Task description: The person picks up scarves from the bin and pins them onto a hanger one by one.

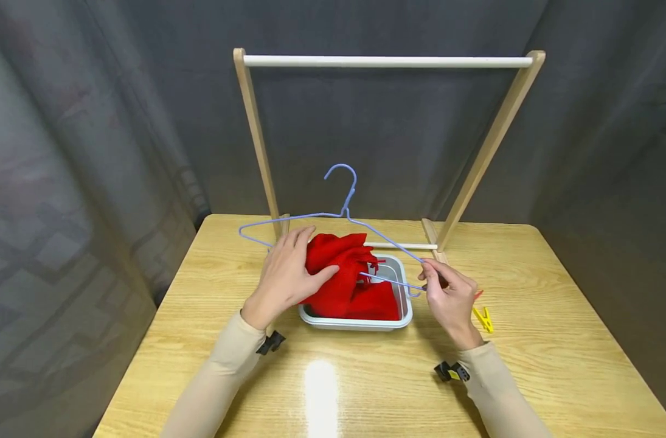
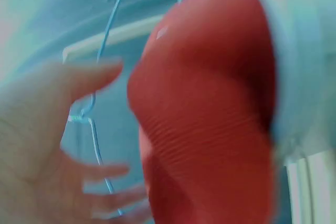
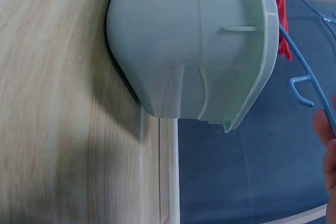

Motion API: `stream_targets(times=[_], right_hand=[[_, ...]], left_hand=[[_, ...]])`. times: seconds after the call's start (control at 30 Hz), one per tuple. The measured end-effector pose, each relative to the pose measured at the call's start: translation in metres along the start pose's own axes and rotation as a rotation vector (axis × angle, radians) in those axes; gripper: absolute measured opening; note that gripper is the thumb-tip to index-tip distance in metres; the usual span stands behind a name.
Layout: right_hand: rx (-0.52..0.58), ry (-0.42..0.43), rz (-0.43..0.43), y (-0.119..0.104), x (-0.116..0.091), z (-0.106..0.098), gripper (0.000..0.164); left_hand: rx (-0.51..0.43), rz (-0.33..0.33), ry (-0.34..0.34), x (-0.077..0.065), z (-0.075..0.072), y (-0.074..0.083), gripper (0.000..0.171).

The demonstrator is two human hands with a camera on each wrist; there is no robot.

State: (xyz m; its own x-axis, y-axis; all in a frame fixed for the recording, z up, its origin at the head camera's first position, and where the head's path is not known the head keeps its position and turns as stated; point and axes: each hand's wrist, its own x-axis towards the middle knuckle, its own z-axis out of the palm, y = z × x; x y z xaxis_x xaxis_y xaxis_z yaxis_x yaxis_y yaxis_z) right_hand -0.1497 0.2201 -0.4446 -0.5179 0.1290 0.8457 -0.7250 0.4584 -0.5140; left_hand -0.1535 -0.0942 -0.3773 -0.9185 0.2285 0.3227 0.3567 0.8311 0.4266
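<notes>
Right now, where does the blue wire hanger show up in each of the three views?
Head: blue hanger at centre, above the grey tub.
Left wrist: thin blue wire in the upper left, beside the red cloth.
Right wrist: its end at the right edge.
Shared landmark: the red cloth.

Blue wire hanger (image 1: pixel 333 225) upright above basin; bunched red cloth (image 1: pixel 346 277) draped on its lower bar.

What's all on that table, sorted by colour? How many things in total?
Red: 1, the red cloth
Blue: 1, the wire hanger
Grey: 1, the tub
Yellow: 1, the clothes peg
Wood: 1, the drying rack
Total: 5
</notes>
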Motion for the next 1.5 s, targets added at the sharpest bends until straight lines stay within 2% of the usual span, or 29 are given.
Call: stream_targets(times=[0.1, 0.23, 0.47, 0.63, 0.77, 0.93, 1.0, 1.2, 1.5], right_hand=[[-0.008, 0.001, -0.004, 0.001, 0.001, 0.0, 0.015], [-0.025, 0.01, -0.002, 0.001, 0.003, 0.0, 0.014], [-0.019, 0.0, -0.006, 0.001, 0.0, 0.001, 0.014], [-0.027, 0.017, -0.004, 0.001, -0.002, 0.001, 0.014], [-0.031, 0.024, -0.008, 0.002, -0.003, 0.001, 0.014], [-0.016, 0.03, 0.002, 0.002, -0.003, 0.001, 0.014], [-0.011, 0.029, 0.004, 0.002, -0.002, 0.001, 0.014], [-0.012, 0.023, 0.005, 0.002, -0.003, 0.001, 0.014], [0.009, 0.014, -0.001, 0.001, -0.001, 0.0, 0.016]], left_hand=[[0.005, -0.041, 0.045, -0.016, 0.0, -0.002, 0.089], [0.054, -0.046, 0.044, -0.025, 0.003, -0.004, 0.089], [0.22, 0.06, 0.057, -0.026, 0.008, -0.009, 0.071], [0.27, 0.113, 0.09, -0.02, 0.009, -0.01, 0.051], [0.26, 0.126, 0.098, -0.017, 0.009, -0.008, 0.048], [0.258, 0.112, 0.043, -0.02, 0.01, -0.007, 0.078], [0.261, 0.107, 0.039, -0.02, 0.012, -0.007, 0.08], [0.193, 0.137, 0.096, -0.017, 0.015, -0.006, 0.047], [-0.014, 0.154, 0.115, -0.012, 0.009, -0.003, 0.037]])
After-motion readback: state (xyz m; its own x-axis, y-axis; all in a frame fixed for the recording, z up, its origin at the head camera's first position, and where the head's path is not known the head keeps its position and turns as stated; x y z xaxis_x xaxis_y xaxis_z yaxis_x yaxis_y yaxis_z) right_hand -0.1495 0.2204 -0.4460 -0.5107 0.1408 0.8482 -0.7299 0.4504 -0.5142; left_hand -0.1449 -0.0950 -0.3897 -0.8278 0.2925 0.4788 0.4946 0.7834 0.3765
